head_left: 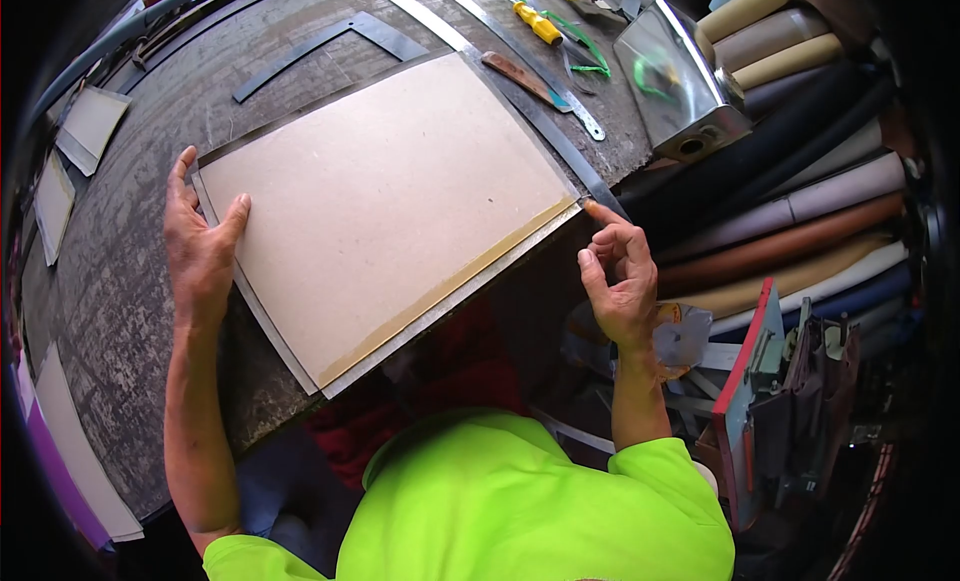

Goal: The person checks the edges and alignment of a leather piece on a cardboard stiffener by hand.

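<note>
A large tan cardboard sheet (390,211) lies at the front edge of the worktable, with a strip of darker tan along its near edge. Grey margins of a layer beneath show around it. My left hand (203,246) is at the sheet's left edge, thumb resting on the surface and fingers spread outside the edge. At the right corner, the index fingertip of my right hand (622,271) touches the edge, while its other fingers are loosely bent and the thumb stands apart. A long metal ruler (565,151) runs past that corner.
Beyond the sheet lie a metal square (330,49), a wooden-handled knife (522,78) and a yellow-handled tool (538,23). A metal can (675,76) stands at the table's right edge. Rolls of material (790,246) are stacked to the right. Loose boards (92,129) lie on the left.
</note>
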Tool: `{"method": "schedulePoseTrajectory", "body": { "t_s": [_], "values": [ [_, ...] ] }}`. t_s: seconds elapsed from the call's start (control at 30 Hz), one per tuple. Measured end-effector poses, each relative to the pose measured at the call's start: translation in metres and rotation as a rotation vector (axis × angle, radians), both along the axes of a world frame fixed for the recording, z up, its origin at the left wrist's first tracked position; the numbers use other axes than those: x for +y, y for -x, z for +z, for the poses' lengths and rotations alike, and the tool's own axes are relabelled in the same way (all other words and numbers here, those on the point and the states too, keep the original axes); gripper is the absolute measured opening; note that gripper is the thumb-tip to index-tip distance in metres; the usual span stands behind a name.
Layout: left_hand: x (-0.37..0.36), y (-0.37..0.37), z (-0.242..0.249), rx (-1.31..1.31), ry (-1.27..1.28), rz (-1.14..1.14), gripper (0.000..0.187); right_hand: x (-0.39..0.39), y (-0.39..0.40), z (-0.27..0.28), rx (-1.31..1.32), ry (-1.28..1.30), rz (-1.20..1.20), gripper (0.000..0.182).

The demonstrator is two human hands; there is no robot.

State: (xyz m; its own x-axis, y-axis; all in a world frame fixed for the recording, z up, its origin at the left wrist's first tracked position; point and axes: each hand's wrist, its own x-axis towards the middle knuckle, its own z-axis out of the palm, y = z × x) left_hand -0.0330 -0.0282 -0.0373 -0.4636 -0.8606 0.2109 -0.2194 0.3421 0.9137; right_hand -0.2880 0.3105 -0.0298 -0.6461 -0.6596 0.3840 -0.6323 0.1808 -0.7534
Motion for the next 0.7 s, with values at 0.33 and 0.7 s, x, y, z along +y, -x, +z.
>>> {"method": "schedulePoseTrajectory", "body": {
  "t_s": [0.33, 0.7],
  "values": [
    [0.006, 0.0, 0.009, -0.032, 0.003, 0.002, 0.073, -0.026, -0.097, -0.018, 0.766, -0.221, 0.22, 0.012],
    [0.005, 0.001, 0.007, 0.015, -0.006, -0.006, 0.073, -0.021, -0.098, -0.028, 0.812, -0.362, 0.195, 0.01]
  ]
}}
